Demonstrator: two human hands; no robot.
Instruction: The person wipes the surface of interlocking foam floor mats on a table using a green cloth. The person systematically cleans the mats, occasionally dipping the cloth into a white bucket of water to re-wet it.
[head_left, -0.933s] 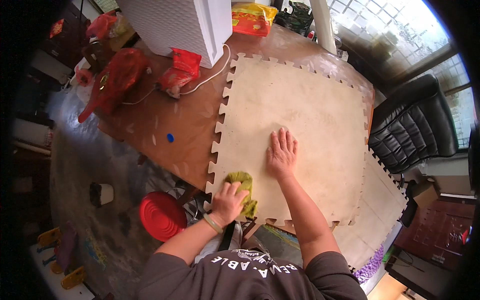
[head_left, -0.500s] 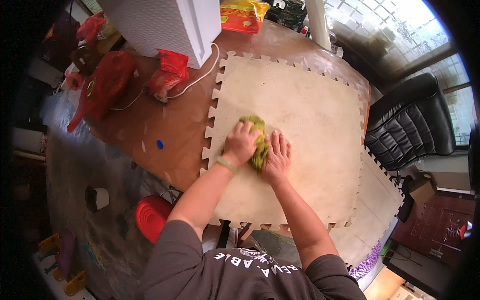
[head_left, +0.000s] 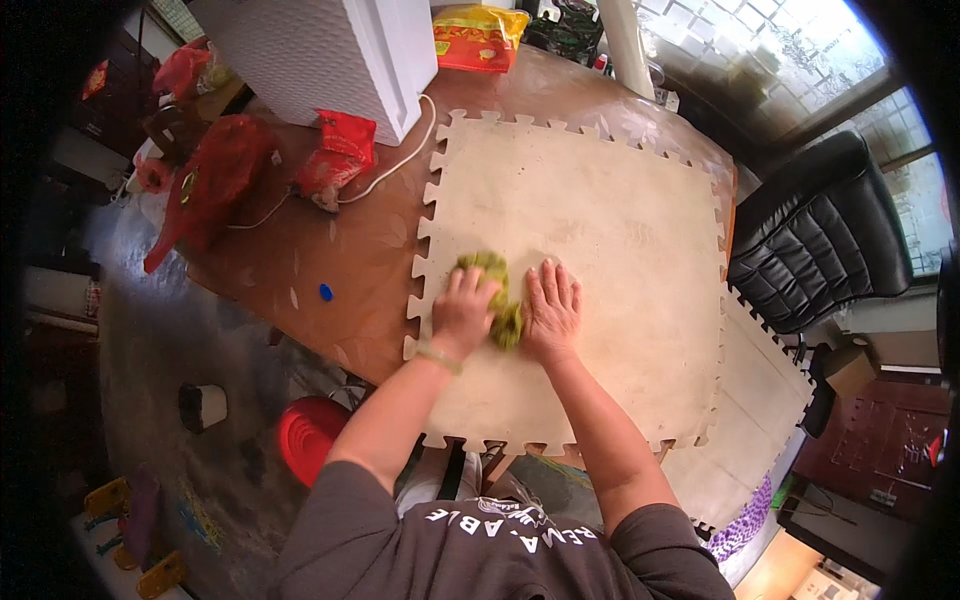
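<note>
Head view shows the left hand (head_left: 463,312) with its grip closed over a green cloth (head_left: 497,296), pressing it onto the beige foam mat (head_left: 620,220) on the brown table (head_left: 340,260). Just right of that grip, touching the cloth, the right hand (head_left: 551,310) lies flat, fingers spread, holding nothing.
</note>
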